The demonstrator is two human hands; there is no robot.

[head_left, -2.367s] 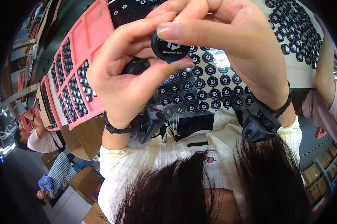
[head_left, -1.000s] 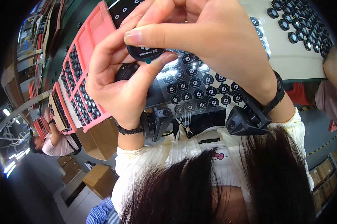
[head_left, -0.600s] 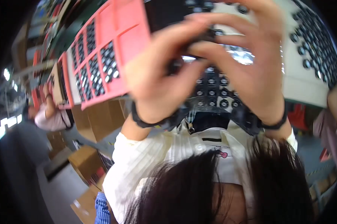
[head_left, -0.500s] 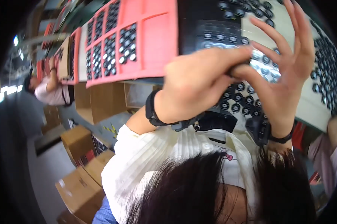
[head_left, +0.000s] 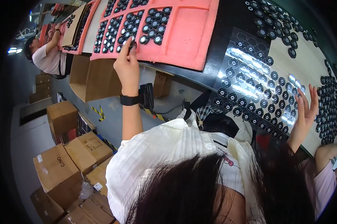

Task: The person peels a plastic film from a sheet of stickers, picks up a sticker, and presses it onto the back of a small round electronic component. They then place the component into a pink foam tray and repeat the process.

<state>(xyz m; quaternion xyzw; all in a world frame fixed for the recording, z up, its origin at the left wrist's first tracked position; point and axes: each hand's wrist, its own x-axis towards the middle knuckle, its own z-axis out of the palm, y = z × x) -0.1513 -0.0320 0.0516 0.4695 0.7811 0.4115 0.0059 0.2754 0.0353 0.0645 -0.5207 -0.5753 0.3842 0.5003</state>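
My left hand (head_left: 127, 71) pinches a small dark round part (head_left: 132, 45) between thumb and fingers. It is at the near edge of a pink foam tray (head_left: 192, 41), whose compartments hold rows of black round parts with shiny pale tops. My right hand (head_left: 305, 119) has its fingers apart over the right side of a clear sheet (head_left: 232, 48). Round black stickers (head_left: 241, 102) with a white mark cover most of that sheet, and glare washes out some of them. Whether the right fingertips touch a sticker is unclear.
Loose black round parts (head_left: 273, 24) lie at the far right, and a dense group (head_left: 329, 100) sits beyond my right hand. Cardboard boxes (head_left: 58, 166) stack at lower left; an open carton (head_left: 97, 80) stands below the tray. Co-workers (head_left: 49, 56) are at left and right.
My hands were together over the sheet and have parted. The left has moved left to the pink tray with the round part; the right has lowered beside the stickers. The view has shifted.
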